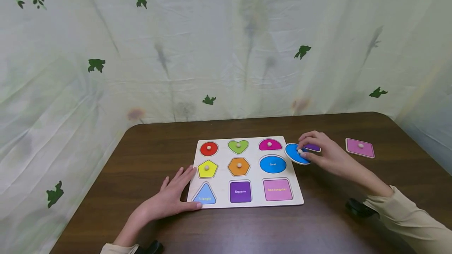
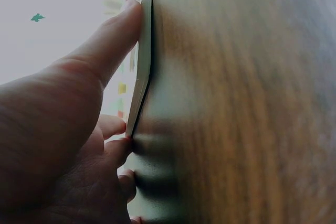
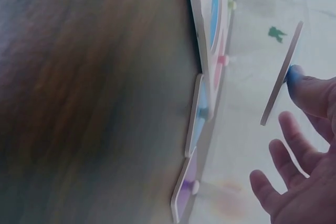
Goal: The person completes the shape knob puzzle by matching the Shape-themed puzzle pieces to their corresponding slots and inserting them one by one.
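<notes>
Hand [image 1: 326,152] pinching one oval [image 1: 294,154], five pieces [image 1: 238,171] inset

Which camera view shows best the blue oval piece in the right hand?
The head view: the oval piece shows its blue face and knob, though the right hand covers part. The right wrist view shows it nearly edge-on; the left wrist view does not show it.

— Notice what on the brown table [image 1: 247,230]?
— A white board [image 1: 222,187] between left and right edges; a pink piece [image 1: 359,148] near the far-right corner.
— And between those?
— A purple piece [image 1: 312,147], a blue piece [image 3: 197,119].
</notes>
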Demonstrator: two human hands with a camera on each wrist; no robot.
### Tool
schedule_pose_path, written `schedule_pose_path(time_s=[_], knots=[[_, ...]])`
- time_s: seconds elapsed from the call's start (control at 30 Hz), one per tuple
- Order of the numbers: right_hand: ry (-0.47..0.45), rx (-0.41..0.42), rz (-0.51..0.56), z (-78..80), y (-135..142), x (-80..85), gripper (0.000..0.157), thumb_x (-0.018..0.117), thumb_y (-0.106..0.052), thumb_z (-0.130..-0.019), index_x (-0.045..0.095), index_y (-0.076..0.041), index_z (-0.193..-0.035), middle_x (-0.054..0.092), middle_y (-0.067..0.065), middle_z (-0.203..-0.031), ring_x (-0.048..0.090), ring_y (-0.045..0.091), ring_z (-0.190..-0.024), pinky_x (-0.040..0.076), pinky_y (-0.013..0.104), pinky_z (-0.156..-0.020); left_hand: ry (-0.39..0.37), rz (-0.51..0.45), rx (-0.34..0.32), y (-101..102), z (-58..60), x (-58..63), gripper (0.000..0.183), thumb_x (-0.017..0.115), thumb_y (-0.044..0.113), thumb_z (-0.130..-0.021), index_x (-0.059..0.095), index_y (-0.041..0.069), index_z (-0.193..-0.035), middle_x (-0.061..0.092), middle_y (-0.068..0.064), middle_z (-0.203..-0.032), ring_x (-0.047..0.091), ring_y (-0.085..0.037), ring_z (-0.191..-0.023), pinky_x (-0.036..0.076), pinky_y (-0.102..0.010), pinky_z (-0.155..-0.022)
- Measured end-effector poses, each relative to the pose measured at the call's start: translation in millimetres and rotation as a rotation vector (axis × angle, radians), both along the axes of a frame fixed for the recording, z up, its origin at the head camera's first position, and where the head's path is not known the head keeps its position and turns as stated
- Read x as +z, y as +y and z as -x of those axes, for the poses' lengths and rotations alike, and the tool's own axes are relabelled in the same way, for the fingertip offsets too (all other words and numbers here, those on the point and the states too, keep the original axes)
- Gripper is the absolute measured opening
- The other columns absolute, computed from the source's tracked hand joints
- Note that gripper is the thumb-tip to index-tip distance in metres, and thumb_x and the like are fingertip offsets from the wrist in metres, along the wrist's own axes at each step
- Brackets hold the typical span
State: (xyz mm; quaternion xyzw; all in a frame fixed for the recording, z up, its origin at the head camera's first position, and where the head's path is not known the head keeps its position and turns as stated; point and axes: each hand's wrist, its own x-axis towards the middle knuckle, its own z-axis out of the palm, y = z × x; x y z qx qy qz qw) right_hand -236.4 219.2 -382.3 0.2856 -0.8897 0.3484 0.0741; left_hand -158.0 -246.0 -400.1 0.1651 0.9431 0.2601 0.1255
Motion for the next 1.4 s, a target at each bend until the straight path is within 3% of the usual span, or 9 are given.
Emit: schedule_pose_path(time_s=[0.47, 0.8, 1.4], knots=[[-0.029, 0.059, -0.044, 8.0, -20.1, 0.6, 0.019, 0.077, -0.009, -0.085, 0.069, -0.019, -0.100, 0.057, 0.009, -0.120, 0.047, 0.031, -0.115, 0.057, 0.043, -0.076, 0.003, -0.001, 0.002, -0.2, 0.4, -2.2, 0.106, 0.075, 0.060, -0.077, 0.025, 0.011, -0.157, 0.021, -0.012, -0.162, 0.007, -0.038, -0.148, 0.001, -0.070, -0.108], [-0.019, 0.109, -0.084, 13.3, -34.5, -1.9, 0.017, 0.076, -0.010, -0.086, 0.070, -0.020, -0.099, 0.057, 0.008, -0.120, 0.046, 0.031, -0.117, 0.053, 0.049, -0.083, 0.002, -0.003, 0.005, -0.5, 0.3, -2.2, 0.106, 0.074, 0.060, -0.077, 0.024, 0.011, -0.157, 0.021, -0.011, -0.162, 0.007, -0.037, -0.148, 0.001, -0.070, -0.108], [-0.047, 0.127, -0.154, 18.9, -54.6, -8.8, 0.016, 0.077, -0.011, -0.085, 0.072, -0.019, -0.098, 0.059, 0.009, -0.119, 0.047, 0.031, -0.118, 0.051, 0.048, -0.088, -0.004, 0.001, 0.004, -0.6, 1.7, -2.8, 0.106, 0.075, 0.060, -0.077, 0.024, 0.011, -0.157, 0.020, -0.011, -0.162, 0.006, -0.037, -0.149, 0.000, -0.071, -0.108]])
